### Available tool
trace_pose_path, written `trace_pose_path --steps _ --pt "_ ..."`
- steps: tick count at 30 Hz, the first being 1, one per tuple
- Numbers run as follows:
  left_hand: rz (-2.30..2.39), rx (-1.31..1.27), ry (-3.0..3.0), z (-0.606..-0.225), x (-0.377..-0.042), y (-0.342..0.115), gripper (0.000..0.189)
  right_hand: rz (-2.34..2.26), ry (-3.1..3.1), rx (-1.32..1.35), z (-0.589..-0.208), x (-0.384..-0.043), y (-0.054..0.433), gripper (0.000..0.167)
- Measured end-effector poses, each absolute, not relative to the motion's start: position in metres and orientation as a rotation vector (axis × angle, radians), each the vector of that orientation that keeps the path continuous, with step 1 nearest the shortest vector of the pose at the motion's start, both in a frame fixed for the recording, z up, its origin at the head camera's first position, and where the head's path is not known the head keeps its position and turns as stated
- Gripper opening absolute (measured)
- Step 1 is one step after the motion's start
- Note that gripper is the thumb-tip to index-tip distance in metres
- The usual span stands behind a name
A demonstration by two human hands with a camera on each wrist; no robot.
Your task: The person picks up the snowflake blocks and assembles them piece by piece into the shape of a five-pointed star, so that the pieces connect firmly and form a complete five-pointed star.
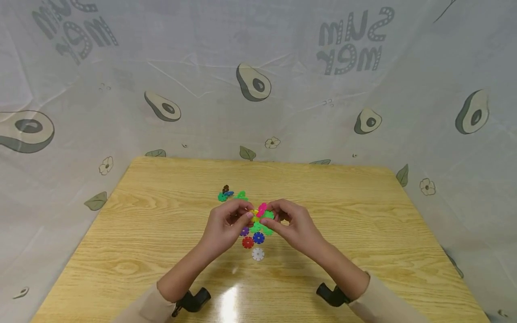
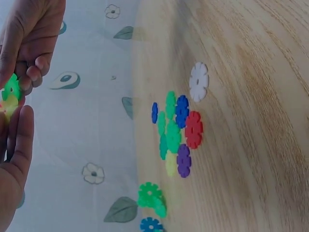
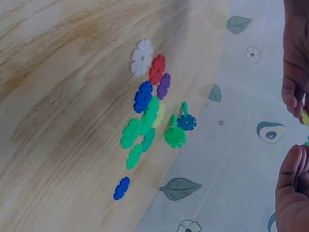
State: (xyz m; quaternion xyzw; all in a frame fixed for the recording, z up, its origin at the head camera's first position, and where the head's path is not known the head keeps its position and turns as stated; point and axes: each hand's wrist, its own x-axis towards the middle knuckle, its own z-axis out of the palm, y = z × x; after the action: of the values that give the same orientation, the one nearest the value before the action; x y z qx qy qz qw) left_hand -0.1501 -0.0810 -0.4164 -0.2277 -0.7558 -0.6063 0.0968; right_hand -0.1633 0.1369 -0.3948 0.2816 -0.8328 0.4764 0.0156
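Over the middle of the table, both hands meet at a small group of notched plastic discs. My left hand (image 1: 221, 228) pinches a yellow disc (image 1: 255, 219) between thumb and fingers. On the other side, my right hand (image 1: 300, 228) grips a green disc (image 1: 268, 215), with a pink disc (image 1: 262, 209) standing at an angle against it. In the left wrist view the held green disc (image 2: 11, 88) and yellow disc (image 2: 10, 104) overlap; fingers hide part of both. Below the hands lie a purple disc (image 1: 244, 231), a blue disc (image 1: 258, 237), a red disc (image 1: 248, 242) and several green ones.
A white disc (image 1: 258, 254) lies nearest the body. Farther back on the left, joined pieces sit together: a brown disc (image 1: 225, 189), a teal disc (image 1: 222, 197) and green discs (image 1: 242, 195). The wooden table (image 1: 161, 215) ends at a printed curtain (image 1: 202, 125).
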Motion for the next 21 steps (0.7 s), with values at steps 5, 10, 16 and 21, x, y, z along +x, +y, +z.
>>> trace_pose_path --steps 5,10,16,21 --pt "-1.725 -0.734 -2.240 -0.415 -0.154 -0.083 0.008 1.451 -2.617 0.895 -0.390 -0.165 0.138 0.023" --pt "-1.705 -0.742 -2.202 -0.413 -0.154 -0.081 0.006 1.435 -2.575 0.866 -0.390 -0.164 0.135 0.022" --pt "-1.678 -0.719 -2.152 -0.415 -0.152 -0.078 0.007 1.388 -2.538 0.825 -0.390 -0.161 0.128 0.021" --pt "-1.719 -0.717 -2.185 -0.413 -0.153 -0.079 0.009 1.378 -2.600 0.784 -0.391 -0.163 0.130 0.020"
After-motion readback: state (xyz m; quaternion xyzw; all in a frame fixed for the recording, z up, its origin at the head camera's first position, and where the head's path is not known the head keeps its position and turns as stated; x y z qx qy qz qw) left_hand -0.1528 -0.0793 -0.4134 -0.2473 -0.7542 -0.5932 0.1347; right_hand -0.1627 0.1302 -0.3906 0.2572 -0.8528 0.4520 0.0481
